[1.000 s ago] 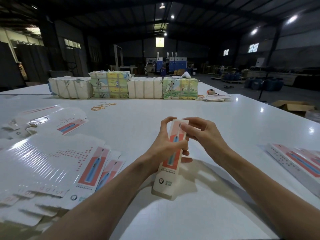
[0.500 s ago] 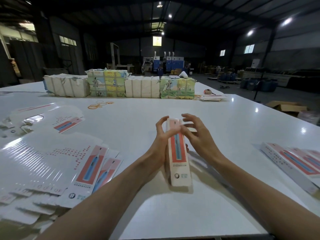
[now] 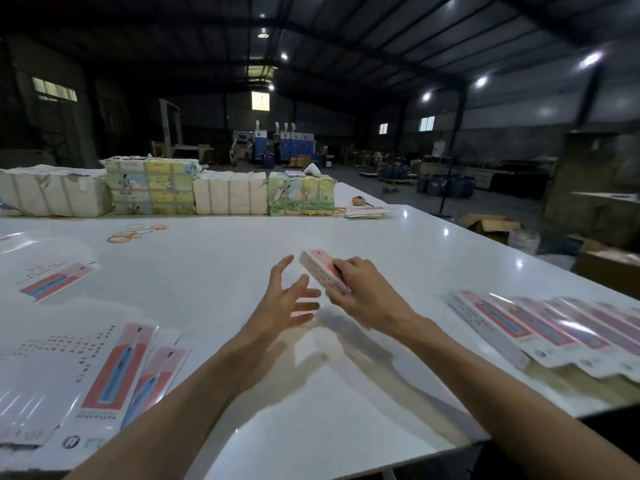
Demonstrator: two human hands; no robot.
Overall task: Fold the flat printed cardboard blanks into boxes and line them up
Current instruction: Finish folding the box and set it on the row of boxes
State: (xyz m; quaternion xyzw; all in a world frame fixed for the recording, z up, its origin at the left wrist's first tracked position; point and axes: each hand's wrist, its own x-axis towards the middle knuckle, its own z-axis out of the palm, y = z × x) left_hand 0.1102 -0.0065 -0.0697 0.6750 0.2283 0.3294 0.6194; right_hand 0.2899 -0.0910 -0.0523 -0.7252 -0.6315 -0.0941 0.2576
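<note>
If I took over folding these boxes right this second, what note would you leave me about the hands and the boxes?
Left hand: open, fingers spread, holds nothing, just beside the box.
Right hand: grips one folded box above the white table.
Done: that box looks folded; a row of finished boxes lies near the table's right edge.
Left: set this box in the row, then fold the flat blanks stacked on the left.
</note>
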